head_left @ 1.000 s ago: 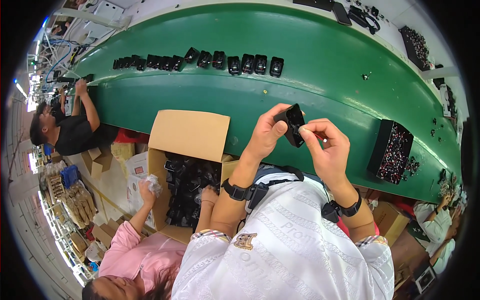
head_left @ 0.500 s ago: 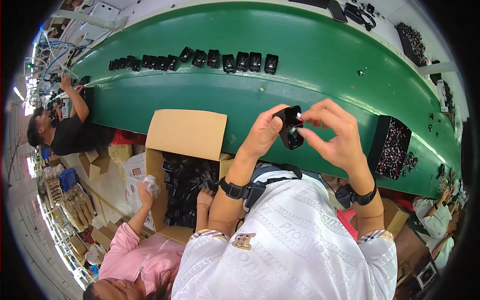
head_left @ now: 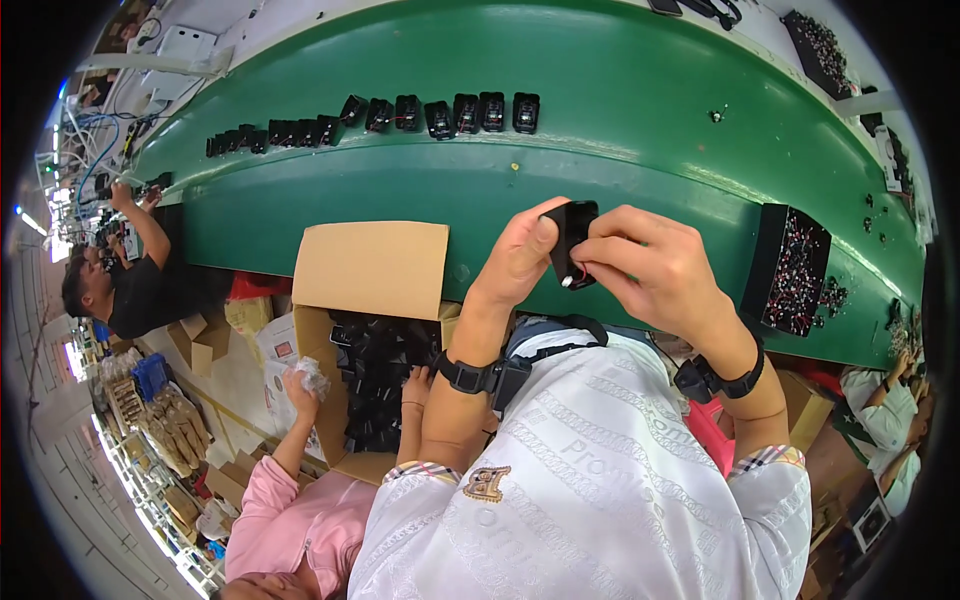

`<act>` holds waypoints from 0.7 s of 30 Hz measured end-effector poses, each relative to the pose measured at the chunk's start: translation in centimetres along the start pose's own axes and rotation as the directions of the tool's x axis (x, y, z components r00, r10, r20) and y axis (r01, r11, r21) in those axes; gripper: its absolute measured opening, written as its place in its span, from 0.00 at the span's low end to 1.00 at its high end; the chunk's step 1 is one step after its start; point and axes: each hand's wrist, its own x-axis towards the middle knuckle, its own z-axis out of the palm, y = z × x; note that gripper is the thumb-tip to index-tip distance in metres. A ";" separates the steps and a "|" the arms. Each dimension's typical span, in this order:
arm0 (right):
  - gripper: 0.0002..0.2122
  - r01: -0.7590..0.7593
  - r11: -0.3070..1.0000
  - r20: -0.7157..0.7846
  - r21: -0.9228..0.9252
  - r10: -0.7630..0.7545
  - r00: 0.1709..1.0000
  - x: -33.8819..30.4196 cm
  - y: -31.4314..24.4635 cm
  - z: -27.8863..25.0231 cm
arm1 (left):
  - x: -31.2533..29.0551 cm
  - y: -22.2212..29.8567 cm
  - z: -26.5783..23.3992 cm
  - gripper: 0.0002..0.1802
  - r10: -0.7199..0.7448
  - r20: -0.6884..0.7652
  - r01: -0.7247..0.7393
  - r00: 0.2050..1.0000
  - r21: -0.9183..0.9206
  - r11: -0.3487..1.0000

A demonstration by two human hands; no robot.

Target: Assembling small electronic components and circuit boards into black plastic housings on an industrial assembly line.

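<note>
My left hand (head_left: 522,252) grips a small black plastic housing (head_left: 572,225), tilted with its open side toward my right. The fingers of my right hand (head_left: 650,262) are pinched together at the housing's opening. Between them run thin red wires with a small white piece (head_left: 567,282) at the lower end of the housing; the right fingertips hide most of the part they hold. Both hands are above the near edge of the green bench (head_left: 400,190).
A row of black housings (head_left: 465,113) stands on the bench at the far left. On the right, a black tray (head_left: 797,270) holds many small wired parts. An open carton (head_left: 372,262) of black pieces stands left of me, beside a person in pink (head_left: 305,525).
My right fingers have closed in on the housing's opening and now pinch inside it. The white piece has shifted from the upper side of the housing to its lower end.
</note>
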 end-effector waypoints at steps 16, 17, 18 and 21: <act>0.10 -0.033 0.997 -0.120 0.071 0.042 0.992 -1.2 2.7 0.7 | 1.0 -1.2 0.6 0.35 -0.003 -0.165 0.009 0.986 0.039 0.999; 0.11 0.021 1.000 -0.101 -0.001 -0.021 0.995 -1.2 2.8 0.6 | 1.2 -0.9 0.7 0.35 -0.006 -0.163 0.012 0.987 0.038 0.999; 0.11 0.017 1.000 -0.101 -0.002 -0.018 0.995 -1.4 2.8 0.5 | 1.4 -0.6 0.8 0.33 -0.025 -0.079 0.029 0.997 0.052 0.998; 0.10 -0.073 0.993 -0.049 0.092 0.078 0.996 -1.8 2.9 0.2 | 1.7 -0.7 1.3 0.30 -0.060 -0.022 0.061 0.998 0.048 0.997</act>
